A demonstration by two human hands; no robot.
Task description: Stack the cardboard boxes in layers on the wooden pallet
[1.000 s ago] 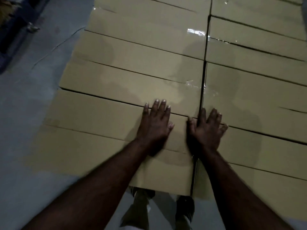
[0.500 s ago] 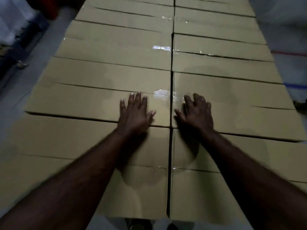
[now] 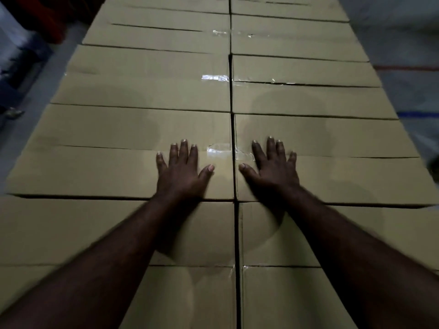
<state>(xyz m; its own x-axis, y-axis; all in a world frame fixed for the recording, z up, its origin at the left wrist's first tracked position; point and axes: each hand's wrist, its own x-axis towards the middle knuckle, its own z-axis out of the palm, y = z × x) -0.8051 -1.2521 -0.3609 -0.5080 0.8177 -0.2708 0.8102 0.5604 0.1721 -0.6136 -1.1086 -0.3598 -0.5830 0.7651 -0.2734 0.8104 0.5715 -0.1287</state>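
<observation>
Both hands, left hand (image 3: 181, 173) and right hand (image 3: 273, 170), press flat with fingers spread on tan, tape-sealed cardboard boxes (image 3: 123, 148) either side of the middle gap.

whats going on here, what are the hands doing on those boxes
A person stands over a flat layer of taped cardboard boxes laid in two columns. The left hand lies flat, fingers spread, on a box in the left column. The right hand lies flat on the neighbouring box across the centre gap. Neither hand holds anything. The pallet is hidden underneath.
</observation>
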